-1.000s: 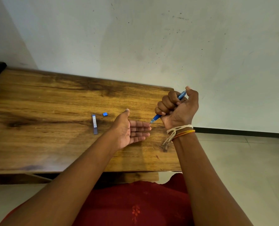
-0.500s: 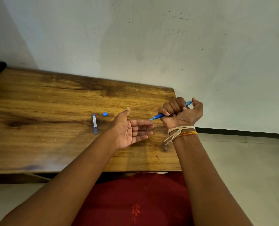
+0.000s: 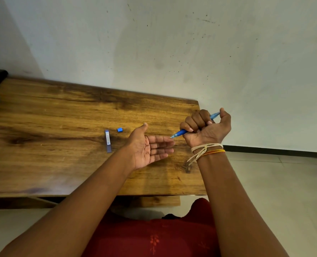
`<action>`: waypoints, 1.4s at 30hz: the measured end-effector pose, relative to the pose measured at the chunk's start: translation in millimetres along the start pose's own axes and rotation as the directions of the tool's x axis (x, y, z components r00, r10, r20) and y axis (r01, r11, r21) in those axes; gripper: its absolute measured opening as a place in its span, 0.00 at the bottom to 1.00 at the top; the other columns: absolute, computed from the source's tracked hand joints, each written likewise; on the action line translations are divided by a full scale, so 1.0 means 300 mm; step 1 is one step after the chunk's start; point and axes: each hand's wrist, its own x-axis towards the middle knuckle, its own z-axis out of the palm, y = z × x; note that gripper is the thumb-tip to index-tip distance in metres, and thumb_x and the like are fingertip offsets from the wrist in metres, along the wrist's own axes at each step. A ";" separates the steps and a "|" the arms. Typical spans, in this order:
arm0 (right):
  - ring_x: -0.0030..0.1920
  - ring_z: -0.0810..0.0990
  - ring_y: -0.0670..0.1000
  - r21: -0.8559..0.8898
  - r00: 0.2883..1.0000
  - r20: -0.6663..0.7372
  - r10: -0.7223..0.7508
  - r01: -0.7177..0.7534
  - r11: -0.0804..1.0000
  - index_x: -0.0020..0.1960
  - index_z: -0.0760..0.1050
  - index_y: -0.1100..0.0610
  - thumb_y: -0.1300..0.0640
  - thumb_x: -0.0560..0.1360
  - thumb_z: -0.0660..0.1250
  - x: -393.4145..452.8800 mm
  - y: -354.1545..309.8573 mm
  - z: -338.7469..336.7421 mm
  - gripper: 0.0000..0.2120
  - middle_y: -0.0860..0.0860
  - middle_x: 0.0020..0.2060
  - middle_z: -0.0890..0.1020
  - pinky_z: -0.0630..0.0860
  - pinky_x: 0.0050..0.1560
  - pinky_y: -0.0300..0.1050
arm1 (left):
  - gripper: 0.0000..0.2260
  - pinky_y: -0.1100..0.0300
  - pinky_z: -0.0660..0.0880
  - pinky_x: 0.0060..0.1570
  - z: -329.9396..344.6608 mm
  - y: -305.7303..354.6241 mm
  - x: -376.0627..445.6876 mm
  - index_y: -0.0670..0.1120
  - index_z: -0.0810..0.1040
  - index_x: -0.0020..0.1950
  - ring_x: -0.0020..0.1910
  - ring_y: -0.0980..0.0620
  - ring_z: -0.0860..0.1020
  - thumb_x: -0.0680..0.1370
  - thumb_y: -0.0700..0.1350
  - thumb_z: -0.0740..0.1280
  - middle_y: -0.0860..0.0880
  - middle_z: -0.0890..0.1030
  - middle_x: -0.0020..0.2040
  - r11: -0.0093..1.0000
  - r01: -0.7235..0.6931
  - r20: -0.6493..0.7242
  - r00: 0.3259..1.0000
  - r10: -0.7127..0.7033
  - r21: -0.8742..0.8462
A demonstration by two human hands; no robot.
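My right hand [image 3: 207,130] is fisted around one blue pen [image 3: 180,133], whose tip points to eight o'clock, just beside my left hand's [image 3: 148,149] flat, palm-up, empty fingers. On the table [image 3: 61,117], at nine o'clock from that palm, lies one slim clear case [image 3: 108,140]; its label print is too small to read. One small blue piece [image 3: 119,129] lies at ten.

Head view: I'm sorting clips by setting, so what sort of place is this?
Probably a plain indoor room, maybe a home: a wooden table against a scuffed white wall, and a tiled floor.
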 end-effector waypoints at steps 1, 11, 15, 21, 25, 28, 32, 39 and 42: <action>0.23 0.49 0.48 0.000 1.000 -0.005 -0.004 0.004 1.000 0.21 0.58 0.53 0.41 0.73 0.51 0.000 0.000 0.000 0.26 0.47 0.18 0.54 0.53 0.27 0.36 | 0.40 0.55 0.78 0.45 0.000 0.000 0.000 0.37 0.86 0.42 0.46 0.43 0.84 0.79 0.63 0.43 0.39 0.85 0.49 1.000 0.000 0.001 1.000 0.000 0.002; 0.23 0.49 0.48 -0.002 0.999 -0.037 -0.028 0.028 1.000 0.21 0.57 0.53 0.42 0.73 0.50 0.007 -0.002 -0.002 0.25 0.47 0.17 0.57 0.53 0.27 0.36 | 0.40 0.55 0.78 0.47 -0.002 0.002 0.001 0.37 0.86 0.41 0.46 0.43 0.84 0.79 0.63 0.42 0.39 0.85 0.48 1.000 0.001 0.009 1.000 -0.001 -0.004; 0.23 0.49 0.48 0.015 0.998 -0.043 -0.039 0.040 0.999 0.21 0.58 0.54 0.41 0.73 0.51 0.008 0.000 -0.003 0.26 0.47 0.16 0.57 0.53 0.27 0.36 | 0.40 0.56 0.78 0.46 -0.001 0.003 -0.001 0.37 0.86 0.41 0.45 0.43 0.84 0.79 0.63 0.42 0.39 0.85 0.48 1.000 0.000 0.008 1.000 0.000 -0.003; 0.21 0.51 0.47 0.018 0.997 -0.061 -0.039 0.041 0.999 0.21 0.58 0.54 0.42 0.73 0.50 0.011 -0.001 -0.011 0.26 0.47 0.17 0.57 0.54 0.27 0.36 | 0.40 0.55 0.77 0.49 0.002 0.003 -0.002 0.36 0.85 0.42 0.46 0.42 0.84 0.79 0.63 0.42 0.38 0.85 0.49 1.000 0.002 -0.007 1.000 -0.002 -0.006; 0.19 0.54 0.47 0.036 0.994 -0.096 -0.043 0.047 0.998 0.21 0.58 0.54 0.41 0.73 0.51 0.012 0.000 -0.017 0.26 0.47 0.17 0.57 0.54 0.26 0.36 | 0.40 0.55 0.78 0.49 0.001 0.004 -0.005 0.36 0.85 0.41 0.48 0.42 0.84 0.80 0.63 0.42 0.39 0.85 0.49 1.000 -0.001 -0.014 1.000 0.001 -0.007; 0.19 0.53 0.47 0.049 0.992 -0.121 -0.041 0.048 0.998 0.21 0.58 0.54 0.42 0.73 0.51 0.014 -0.003 -0.021 0.25 0.48 0.17 0.56 0.54 0.26 0.36 | 0.40 0.54 0.78 0.49 0.002 0.005 -0.005 0.36 0.85 0.41 0.48 0.42 0.84 0.80 0.63 0.43 0.39 0.85 0.49 1.000 0.000 -0.020 1.000 0.000 -0.010; 0.19 0.53 0.47 0.083 0.989 -0.142 -0.036 0.048 0.995 0.22 0.57 0.54 0.41 0.73 0.52 0.016 0.000 -0.025 0.26 0.48 0.17 0.56 0.54 0.26 0.36 | 0.40 0.54 0.78 0.48 0.002 0.005 -0.006 0.36 0.85 0.42 0.47 0.42 0.84 0.80 0.63 0.43 0.39 0.85 0.49 1.000 -0.001 -0.023 1.000 0.001 -0.015; 0.20 0.55 0.47 0.122 0.986 -0.168 0.000 0.021 0.992 0.23 0.59 0.55 0.39 0.72 0.54 0.024 -0.001 -0.038 0.26 0.48 0.18 0.57 0.55 0.26 0.37 | 0.39 0.54 0.77 0.48 0.008 0.009 -0.013 0.36 0.85 0.42 0.47 0.42 0.83 0.80 0.62 0.43 0.38 0.85 0.49 1.000 -0.004 -0.039 0.999 0.004 -0.008; 0.21 0.59 0.48 0.109 0.979 -0.197 0.049 -0.027 0.994 0.29 0.64 0.56 0.39 0.73 0.55 0.030 0.000 -0.042 0.22 0.48 0.20 0.61 0.59 0.28 0.38 | 0.37 0.54 0.77 0.50 0.005 0.021 -0.017 0.37 0.85 0.43 0.48 0.42 0.83 0.80 0.62 0.45 0.39 0.85 0.48 0.999 -0.014 -0.073 0.997 0.017 0.031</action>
